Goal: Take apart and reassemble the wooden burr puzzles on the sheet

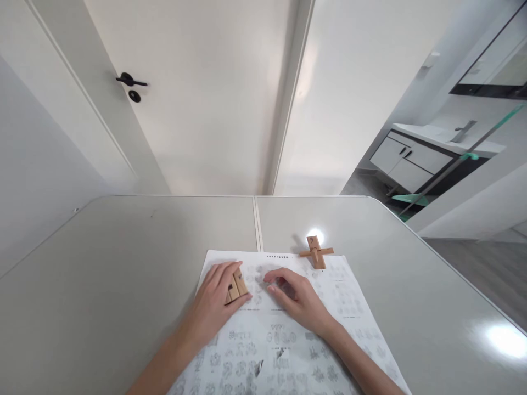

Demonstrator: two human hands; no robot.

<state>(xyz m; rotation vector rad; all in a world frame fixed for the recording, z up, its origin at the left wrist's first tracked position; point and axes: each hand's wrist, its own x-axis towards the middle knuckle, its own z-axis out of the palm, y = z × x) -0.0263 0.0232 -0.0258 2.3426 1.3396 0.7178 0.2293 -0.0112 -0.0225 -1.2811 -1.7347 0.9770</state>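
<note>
My left hand (pixel 220 293) is wrapped round several notched wooden puzzle pieces (pixel 237 287), which lie side by side on a printed sheet (pixel 284 318). Its palm and fingers hide part of them. To the right, my right hand (pixel 298 299) hovers over or rests on the paper, fingers curved, thumb and fingertips apart, with nothing visible between them. Beyond it, at the sheet's top right edge, stands a cross-shaped assembly of interlocked wooden pieces (pixel 316 252) with a dark mark on its upper end. Neither hand touches that assembly.
The sheet lies on a grey table (pixel 123 263) with a seam down its middle. A white door (pixel 206 82) with a black handle (pixel 130 80) rises behind the table. At the right, a washbasin cabinet (pixel 411 159) and a green-ended pole (pixel 486 137) show through an opening.
</note>
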